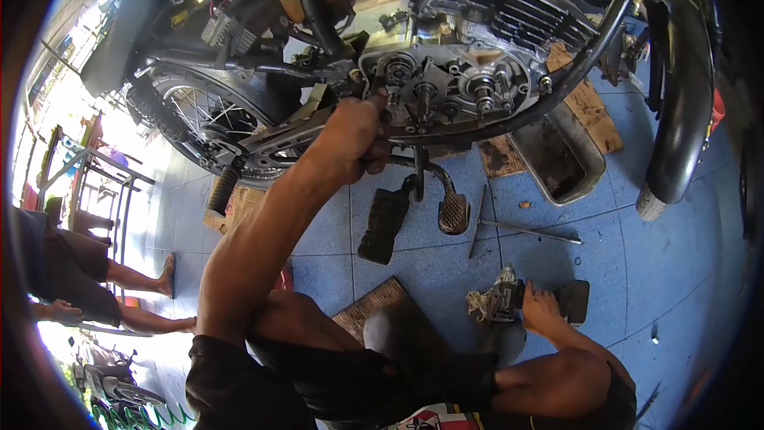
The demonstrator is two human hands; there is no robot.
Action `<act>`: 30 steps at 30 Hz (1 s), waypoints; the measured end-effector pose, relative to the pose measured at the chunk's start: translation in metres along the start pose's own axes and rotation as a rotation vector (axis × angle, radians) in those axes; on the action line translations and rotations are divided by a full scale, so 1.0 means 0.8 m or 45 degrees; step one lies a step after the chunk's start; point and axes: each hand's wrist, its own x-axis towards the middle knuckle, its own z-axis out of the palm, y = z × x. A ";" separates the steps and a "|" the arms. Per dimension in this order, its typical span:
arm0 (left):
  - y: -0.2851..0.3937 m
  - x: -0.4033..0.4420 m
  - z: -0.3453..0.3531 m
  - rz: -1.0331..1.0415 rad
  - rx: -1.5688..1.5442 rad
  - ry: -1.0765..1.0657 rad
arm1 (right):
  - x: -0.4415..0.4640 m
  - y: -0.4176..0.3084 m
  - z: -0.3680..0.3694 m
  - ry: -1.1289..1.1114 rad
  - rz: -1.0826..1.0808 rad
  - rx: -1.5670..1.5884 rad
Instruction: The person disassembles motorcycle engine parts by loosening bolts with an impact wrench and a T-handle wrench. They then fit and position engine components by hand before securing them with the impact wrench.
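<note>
My left hand [356, 137] reaches to the open side of a motorcycle engine [446, 87]. Its fingers are curled near the left part of the exposed gears and shafts, and what they grip is hidden from me. Low on the right, my right hand [542, 308] is wrapped around the handle of a cordless impact wrench [503, 299]. The wrench lies at floor level with its battery [574, 301] to the right and its worn head to the left. Between the hands are a black rubber footrest [383, 225] and a ridged foot pedal [454, 214].
A T-handle wrench [529, 231] lies on the blue tiled floor. A metal pan [593, 175] with dark residue sits beside stained wood [593, 115] beneath the engine. The front fender [684, 103] stands right. At far left, another person's legs [135, 275] show near a metal rack.
</note>
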 end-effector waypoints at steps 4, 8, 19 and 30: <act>-0.004 0.013 -0.016 -0.056 -0.217 -0.177 | -0.007 0.005 0.004 0.220 -0.011 0.295; -0.005 0.008 -0.009 -0.025 -0.454 -0.262 | -0.009 0.007 -0.032 0.260 0.059 0.484; -0.008 0.015 -0.006 0.023 -0.789 -0.412 | -0.086 -0.057 -0.235 0.750 -0.322 0.980; -0.010 0.016 -0.002 0.010 -0.867 -0.417 | -0.062 -0.171 -0.351 1.389 -0.998 0.408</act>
